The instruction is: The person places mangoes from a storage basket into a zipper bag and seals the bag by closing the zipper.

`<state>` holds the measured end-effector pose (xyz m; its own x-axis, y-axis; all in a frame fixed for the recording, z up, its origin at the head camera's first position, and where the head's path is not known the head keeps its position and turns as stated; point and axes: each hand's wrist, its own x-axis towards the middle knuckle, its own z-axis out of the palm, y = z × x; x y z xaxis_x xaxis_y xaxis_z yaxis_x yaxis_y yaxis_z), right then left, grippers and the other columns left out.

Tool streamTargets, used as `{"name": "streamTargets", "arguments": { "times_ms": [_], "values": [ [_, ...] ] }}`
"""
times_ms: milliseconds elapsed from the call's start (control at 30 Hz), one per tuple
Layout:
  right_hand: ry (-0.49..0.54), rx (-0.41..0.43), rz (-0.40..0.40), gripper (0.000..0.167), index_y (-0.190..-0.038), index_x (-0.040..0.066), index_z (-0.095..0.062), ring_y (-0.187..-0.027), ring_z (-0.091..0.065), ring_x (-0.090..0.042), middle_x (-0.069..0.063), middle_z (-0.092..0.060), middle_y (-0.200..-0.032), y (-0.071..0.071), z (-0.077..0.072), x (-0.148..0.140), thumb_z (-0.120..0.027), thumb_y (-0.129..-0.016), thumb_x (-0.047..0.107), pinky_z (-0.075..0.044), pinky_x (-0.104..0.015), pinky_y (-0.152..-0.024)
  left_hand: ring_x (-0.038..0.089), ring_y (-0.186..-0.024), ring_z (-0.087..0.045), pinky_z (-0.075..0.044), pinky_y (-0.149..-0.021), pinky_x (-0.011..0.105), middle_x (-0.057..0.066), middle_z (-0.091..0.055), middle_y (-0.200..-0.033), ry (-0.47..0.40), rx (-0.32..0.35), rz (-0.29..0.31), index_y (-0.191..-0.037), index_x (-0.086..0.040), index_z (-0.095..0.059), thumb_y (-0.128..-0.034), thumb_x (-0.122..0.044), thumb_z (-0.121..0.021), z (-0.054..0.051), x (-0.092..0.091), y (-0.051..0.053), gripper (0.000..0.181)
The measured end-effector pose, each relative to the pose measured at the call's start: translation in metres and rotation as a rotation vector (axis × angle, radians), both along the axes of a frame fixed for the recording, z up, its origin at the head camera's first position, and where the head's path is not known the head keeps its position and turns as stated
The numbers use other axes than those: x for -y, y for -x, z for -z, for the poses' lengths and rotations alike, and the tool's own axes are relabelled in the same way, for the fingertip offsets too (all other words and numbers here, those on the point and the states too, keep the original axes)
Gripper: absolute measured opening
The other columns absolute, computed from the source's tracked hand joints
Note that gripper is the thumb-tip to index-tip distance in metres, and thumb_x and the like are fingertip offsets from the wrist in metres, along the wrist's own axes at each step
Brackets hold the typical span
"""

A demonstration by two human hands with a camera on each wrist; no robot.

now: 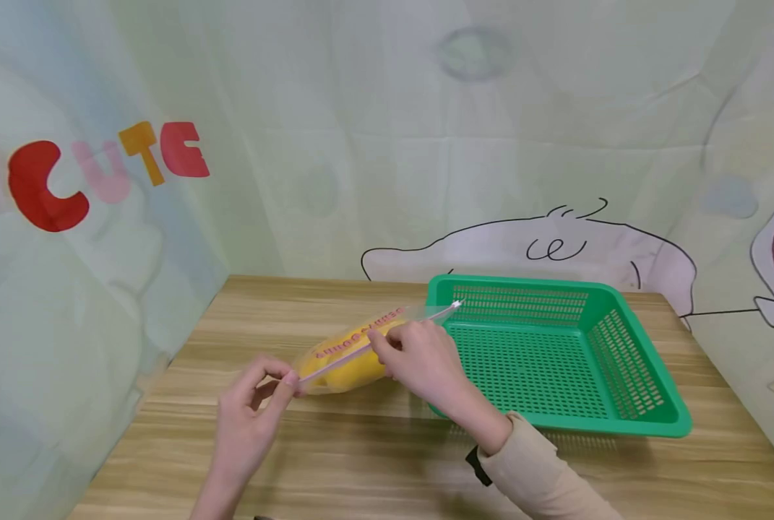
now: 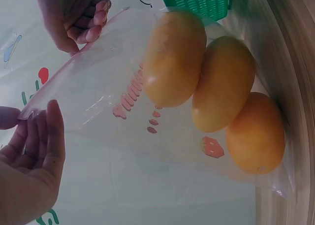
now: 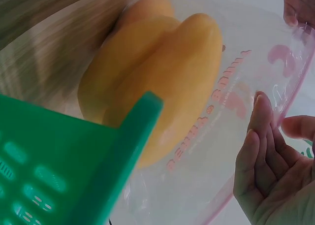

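A clear zip bag (image 1: 308,361) with red print holds three yellow-orange mangoes (image 2: 224,84), which lie in its lower part near the wooden table. My left hand (image 1: 250,412) pinches one end of the bag's pink zip edge between thumb and fingers. Farther along that same edge, my right hand (image 1: 426,361) pinches the zip strip. A white slider (image 1: 456,305) sits at the strip's far right end, over the basket's rim. Through the film in the right wrist view, the mangoes (image 3: 172,82) lie against each other, partly hidden by the basket.
A green plastic basket (image 1: 650,361) with slotted walls stands on the wooden table (image 1: 373,462), right beside the bag. Behind the table hangs a printed curtain (image 1: 295,209) with cartoon drawings and coloured letters.
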<state>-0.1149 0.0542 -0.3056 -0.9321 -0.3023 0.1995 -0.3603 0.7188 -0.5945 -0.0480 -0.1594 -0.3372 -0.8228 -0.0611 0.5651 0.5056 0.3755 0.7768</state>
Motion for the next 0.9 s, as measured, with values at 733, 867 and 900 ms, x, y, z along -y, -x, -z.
{"name": "streamTargets", "arguments": {
  "times_ms": [733, 867, 900],
  "values": [
    [0.085, 0.097, 0.02, 0.038, -0.059, 0.016, -0.068, -0.043, -0.051, -0.008, 0.012, -0.059, -0.048, 0.0, 0.004, -0.007, -0.06, -0.09, 0.035, -0.028, -0.02, -0.038, -0.004, -0.08, -0.059, -0.058, -0.07, 0.018, -0.001, -0.062, -0.08, 0.089, -0.042, 0.096, -0.081, -0.008, -0.061, -0.0819, 0.013, -0.064, 0.01, -0.018, -0.011, 0.021],
    [0.111, 0.121, 0.014, 0.032, -0.062, 0.014, -0.07, -0.046, -0.056, -0.007, 0.011, -0.061, -0.049, 0.003, 0.005, -0.008, -0.06, -0.088, 0.029, -0.028, -0.02, -0.038, 0.0, -0.077, -0.061, -0.058, -0.066, 0.02, 0.001, -0.063, -0.08, 0.085, -0.052, 0.105, -0.082, -0.009, -0.062, -0.0818, 0.012, -0.065, 0.008, -0.025, -0.012, 0.022],
    [0.114, 0.124, 0.014, 0.031, -0.062, 0.014, -0.07, -0.046, -0.056, -0.007, 0.01, -0.061, -0.05, 0.003, 0.006, -0.009, -0.06, -0.088, 0.028, -0.029, -0.02, -0.038, 0.001, -0.076, -0.061, -0.058, -0.065, 0.02, 0.001, -0.063, -0.08, 0.084, -0.049, 0.107, -0.082, -0.01, -0.062, -0.0818, 0.011, -0.065, 0.008, -0.027, -0.012, 0.021]
  ]
}}
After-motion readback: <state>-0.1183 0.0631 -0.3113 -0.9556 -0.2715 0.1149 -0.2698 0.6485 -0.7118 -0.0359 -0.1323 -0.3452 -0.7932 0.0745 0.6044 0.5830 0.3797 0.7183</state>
